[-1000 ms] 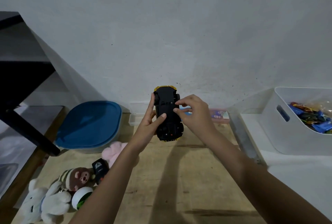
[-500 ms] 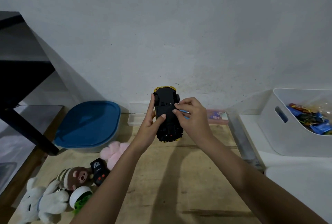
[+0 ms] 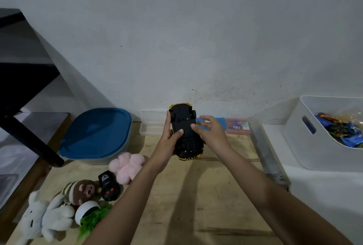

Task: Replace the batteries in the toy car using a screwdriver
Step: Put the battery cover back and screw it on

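Observation:
The toy car (image 3: 185, 132) is turned upside down, its black underside facing me and yellow bodywork showing at both ends. My left hand (image 3: 169, 136) grips it from the left, thumb across the underside and fingers behind the far side. It is held above the wooden table near the wall. My right hand (image 3: 211, 133) is just right of the car with fingers spread and relaxed, and its thumb tip lies at the car's underside. It holds nothing. No screwdriver or battery can be made out.
A blue-lidded container (image 3: 96, 134) sits at left beside a black frame leg (image 3: 33, 142). Plush toys (image 3: 125, 166) and a black remote (image 3: 109, 185) lie front left. A clear box (image 3: 151, 128) stands at the wall. A white bin (image 3: 298, 136) of packets is at right.
My right hand's fingers have opened from a pinch at the car's underside and spread apart. The left hand keeps the car in about the same place.

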The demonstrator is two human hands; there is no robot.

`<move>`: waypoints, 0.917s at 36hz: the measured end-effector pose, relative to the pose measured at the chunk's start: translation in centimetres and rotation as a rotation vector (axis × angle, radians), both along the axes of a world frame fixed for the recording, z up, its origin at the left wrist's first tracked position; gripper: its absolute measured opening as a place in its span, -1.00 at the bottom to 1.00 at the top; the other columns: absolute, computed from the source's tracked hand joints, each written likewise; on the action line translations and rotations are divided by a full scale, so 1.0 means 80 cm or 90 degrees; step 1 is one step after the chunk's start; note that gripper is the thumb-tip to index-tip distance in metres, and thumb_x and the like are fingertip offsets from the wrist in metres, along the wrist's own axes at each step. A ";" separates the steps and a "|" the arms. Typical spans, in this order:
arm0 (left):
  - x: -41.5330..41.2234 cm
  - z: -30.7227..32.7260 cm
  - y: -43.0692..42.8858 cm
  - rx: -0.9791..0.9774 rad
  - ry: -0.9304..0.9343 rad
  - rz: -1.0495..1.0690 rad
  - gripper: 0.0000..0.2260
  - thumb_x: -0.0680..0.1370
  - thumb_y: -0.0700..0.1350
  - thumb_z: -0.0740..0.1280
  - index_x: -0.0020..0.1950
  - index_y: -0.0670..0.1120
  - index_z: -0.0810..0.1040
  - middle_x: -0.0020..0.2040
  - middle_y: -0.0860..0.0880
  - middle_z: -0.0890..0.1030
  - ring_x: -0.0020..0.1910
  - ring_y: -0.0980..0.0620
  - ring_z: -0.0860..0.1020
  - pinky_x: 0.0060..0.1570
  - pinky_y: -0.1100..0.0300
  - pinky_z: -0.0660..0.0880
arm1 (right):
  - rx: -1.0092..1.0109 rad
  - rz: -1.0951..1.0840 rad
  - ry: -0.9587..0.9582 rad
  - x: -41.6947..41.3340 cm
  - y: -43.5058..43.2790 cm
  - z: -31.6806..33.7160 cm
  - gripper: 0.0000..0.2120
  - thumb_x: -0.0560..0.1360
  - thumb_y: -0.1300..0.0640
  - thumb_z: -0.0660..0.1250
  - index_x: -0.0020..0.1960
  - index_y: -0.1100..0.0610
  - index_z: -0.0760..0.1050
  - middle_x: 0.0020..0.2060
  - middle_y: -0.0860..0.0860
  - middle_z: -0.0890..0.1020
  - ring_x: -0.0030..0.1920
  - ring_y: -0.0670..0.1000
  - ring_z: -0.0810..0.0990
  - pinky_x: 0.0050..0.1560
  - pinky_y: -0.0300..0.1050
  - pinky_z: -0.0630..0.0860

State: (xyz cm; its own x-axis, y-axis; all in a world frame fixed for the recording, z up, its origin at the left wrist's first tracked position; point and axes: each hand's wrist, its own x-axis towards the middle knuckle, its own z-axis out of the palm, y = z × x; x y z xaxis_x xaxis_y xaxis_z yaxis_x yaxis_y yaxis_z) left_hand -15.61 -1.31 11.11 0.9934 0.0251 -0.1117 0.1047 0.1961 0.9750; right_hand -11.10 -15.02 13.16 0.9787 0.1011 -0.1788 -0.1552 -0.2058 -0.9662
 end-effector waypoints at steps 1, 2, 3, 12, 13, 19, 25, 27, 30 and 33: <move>0.000 -0.002 -0.001 -0.003 0.005 0.000 -0.38 0.62 -0.17 0.18 0.47 0.35 -0.05 0.34 0.01 0.47 0.15 0.01 0.59 0.00 0.09 0.59 | 0.025 0.012 0.041 0.001 -0.001 -0.001 -0.56 0.47 0.10 0.38 0.30 0.15 0.37 0.13 0.07 0.57 0.09 0.08 0.58 0.08 -0.02 0.55; 0.000 -0.003 -0.002 -0.005 0.010 0.001 -0.39 0.62 -0.17 0.18 0.46 0.35 -0.04 0.33 0.02 0.48 0.14 0.02 0.59 -0.02 0.10 0.59 | 0.054 0.028 0.073 0.001 -0.002 0.000 -0.58 0.48 0.12 0.36 0.30 0.16 0.39 0.09 0.11 0.60 0.07 0.10 0.60 0.08 0.00 0.55; 0.000 -0.004 -0.003 -0.005 0.015 0.001 -0.39 0.62 -0.17 0.18 0.46 0.36 -0.03 0.32 0.02 0.49 0.14 0.02 0.60 -0.01 0.09 0.59 | 0.075 0.044 0.089 0.000 -0.003 0.000 -0.62 0.50 0.14 0.33 0.30 0.17 0.41 0.05 0.11 0.62 0.05 0.10 0.62 0.08 0.00 0.55; 0.005 -0.006 -0.011 0.027 0.027 0.014 -0.36 0.60 -0.10 0.23 0.45 0.37 -0.08 0.36 0.05 0.46 0.23 -0.01 0.54 0.24 -0.12 0.46 | 0.126 0.072 0.078 -0.001 -0.012 0.003 -0.65 0.50 0.24 0.32 0.27 0.20 0.46 -0.05 0.05 0.63 -0.13 -0.10 0.62 -0.10 -0.26 0.56; 0.005 -0.007 -0.012 0.027 0.026 0.015 -0.36 0.60 -0.09 0.23 0.45 0.37 -0.09 0.36 0.05 0.45 0.22 0.00 0.54 0.24 -0.12 0.46 | 0.126 0.070 0.075 0.000 -0.013 0.004 -0.65 0.50 0.24 0.32 0.27 0.19 0.46 -0.07 0.04 0.62 -0.14 -0.12 0.62 -0.12 -0.29 0.56; 0.009 -0.006 -0.015 0.011 0.014 0.019 -0.36 0.61 -0.09 0.22 0.46 0.35 -0.10 0.38 0.07 0.43 0.21 0.00 0.55 0.20 -0.09 0.49 | 0.124 0.070 0.074 0.002 -0.014 0.006 -0.67 0.51 0.23 0.31 0.27 0.19 0.46 -0.01 0.08 0.63 -0.07 -0.03 0.63 -0.02 -0.20 0.55; 0.010 -0.009 -0.014 0.029 -0.002 -0.003 -0.35 0.61 -0.07 0.21 0.47 0.33 -0.15 0.41 0.07 0.38 0.25 0.03 0.52 0.22 -0.05 0.48 | 0.082 0.085 0.040 0.000 -0.018 0.006 -0.72 0.46 0.24 0.38 0.16 0.18 0.53 0.01 0.09 0.64 -0.05 -0.05 0.63 -0.07 -0.26 0.58; 0.012 -0.011 -0.014 0.040 -0.011 -0.012 -0.35 0.61 -0.08 0.20 0.47 0.31 -0.17 0.42 0.05 0.37 0.26 0.06 0.50 0.20 0.03 0.50 | 0.064 0.080 0.028 -0.001 -0.018 0.005 -0.73 0.44 0.25 0.39 0.14 0.19 0.56 0.02 0.11 0.65 -0.02 0.00 0.64 0.00 -0.20 0.57; 0.013 -0.013 -0.015 0.051 -0.018 -0.019 -0.35 0.63 -0.10 0.17 0.48 0.29 -0.20 0.44 0.06 0.32 0.28 0.12 0.46 0.15 0.15 0.51 | 0.062 0.073 0.020 0.000 -0.017 0.005 -0.73 0.43 0.28 0.40 0.13 0.22 0.57 0.00 0.12 0.66 -0.02 0.02 0.64 0.02 -0.18 0.58; 0.013 -0.014 -0.017 0.064 -0.022 -0.022 -0.36 0.63 -0.11 0.15 0.47 0.28 -0.23 0.42 0.09 0.32 0.24 0.20 0.47 0.09 0.22 0.52 | 0.069 0.068 0.026 0.001 -0.017 0.005 -0.72 0.43 0.30 0.39 0.14 0.23 0.56 -0.03 0.10 0.65 -0.03 0.02 0.64 -0.01 -0.21 0.58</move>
